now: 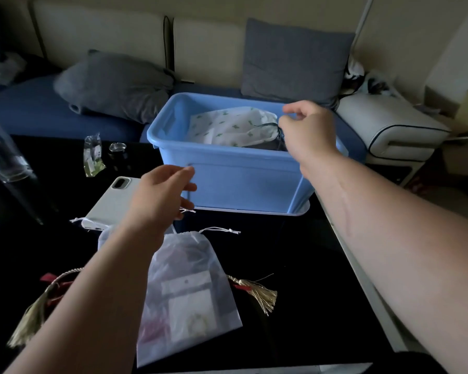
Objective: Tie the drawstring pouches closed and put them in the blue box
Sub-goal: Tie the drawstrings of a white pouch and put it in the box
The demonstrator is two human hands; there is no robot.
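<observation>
The blue box (235,182) stands at the far side of the black table. A white pouch with green print (227,125) lies inside it, its dark drawstring (277,128) at the right end. My right hand (308,128) hovers over the box's right side, fingers loosely curled, with a gap between thumb and index right beside that drawstring. My left hand (160,198) hangs in front of the box with relaxed fingers and holds nothing. Under my left forearm lies a translucent white pouch (184,279) with white drawstrings (219,230). Gold tassels (257,292) of a red pouch stick out beneath it.
A white phone (108,203) lies left of my left hand. Further left are a glass bottle (3,155), a small plastic packet (92,155) and a dark jar (118,152). A sofa with grey cushions (114,85) sits behind the box. The table's white edge (362,279) runs along the right.
</observation>
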